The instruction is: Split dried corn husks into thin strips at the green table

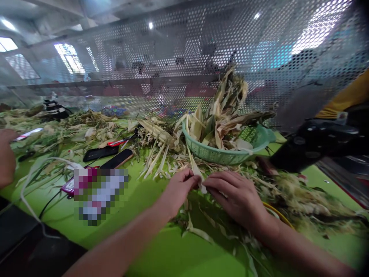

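Between my two hands is a pale strip of corn husk (195, 166), its narrow tip reaching up toward the basket. My left hand (182, 188) pinches the lower end of the strip between thumb and fingers. Close beside it, my right hand (235, 194) has its fingers bent together at the same end; the fingertips are partly hidden. Just beyond them stands a green plastic basket (213, 151) heaped with dried corn husks (221, 119). Narrow husk strips (158, 159) lie fanned out left of the basket, and scraps lie under my hands.
Phones (117, 158), a red-handled cutter (115, 142) and a white cable (25, 181) lie on the green table (138, 215). Corn silk (308, 200) is piled at right, near a black-sleeved arm (311, 142). Another person's hand (6, 157) is at far left. A perforated screen (173, 57) stands behind.
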Demonstrator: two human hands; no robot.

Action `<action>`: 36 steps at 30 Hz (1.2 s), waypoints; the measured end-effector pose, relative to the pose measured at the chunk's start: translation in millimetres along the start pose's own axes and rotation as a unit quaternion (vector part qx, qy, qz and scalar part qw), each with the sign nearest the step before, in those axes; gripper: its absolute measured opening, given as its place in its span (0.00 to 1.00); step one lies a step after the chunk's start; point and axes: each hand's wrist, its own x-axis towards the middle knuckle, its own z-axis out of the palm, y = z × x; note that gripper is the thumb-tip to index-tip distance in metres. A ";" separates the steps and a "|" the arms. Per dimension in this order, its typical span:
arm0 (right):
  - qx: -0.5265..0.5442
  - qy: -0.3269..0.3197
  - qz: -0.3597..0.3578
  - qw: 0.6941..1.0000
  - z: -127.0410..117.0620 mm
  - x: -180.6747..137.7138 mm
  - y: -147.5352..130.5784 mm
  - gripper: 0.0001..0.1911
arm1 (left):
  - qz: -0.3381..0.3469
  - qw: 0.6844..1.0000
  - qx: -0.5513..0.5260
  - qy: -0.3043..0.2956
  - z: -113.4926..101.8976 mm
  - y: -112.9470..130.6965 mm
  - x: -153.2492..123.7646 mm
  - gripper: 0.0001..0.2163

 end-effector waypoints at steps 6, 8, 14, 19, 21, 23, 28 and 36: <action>0.063 -0.020 0.023 0.998 5.3 1.1 -2.9 0.09 | -0.031 0.999 -0.024 0.031 -11.9 -8.5 0.1 0.11; 0.077 -0.025 0.031 0.996 6.0 1.2 -4.7 0.09 | -0.040 0.998 -0.028 0.033 -13.9 -8.7 -1.5 0.12; 0.162 -0.037 0.093 0.982 6.9 3.5 -9.0 0.05 | -0.061 0.996 -0.057 0.026 -12.5 -6.1 -4.9 0.12; 0.217 -0.053 0.153 0.963 7.9 4.6 -7.9 0.05 | -0.078 0.993 -0.093 0.009 -10.4 -3.5 -5.7 0.15; 0.239 -0.059 0.180 0.952 8.2 5.2 -7.0 0.06 | -0.075 0.993 -0.090 0.009 -10.2 -3.7 -5.4 0.15; 0.261 -0.061 0.206 0.941 8.8 5.7 -6.3 0.06 | -0.073 0.993 -0.087 0.012 -10.4 -5.0 -5.0 0.14; 0.312 -0.058 0.290 0.903 11.0 6.8 -8.3 0.08 | -0.075 0.993 -0.094 0.005 -11.2 -9.0 -4.8 0.09; 0.329 -0.019 0.329 0.885 15.1 5.5 -10.4 0.08 | -0.085 0.988 -0.127 -0.014 -9.8 -5.9 -5.4 0.12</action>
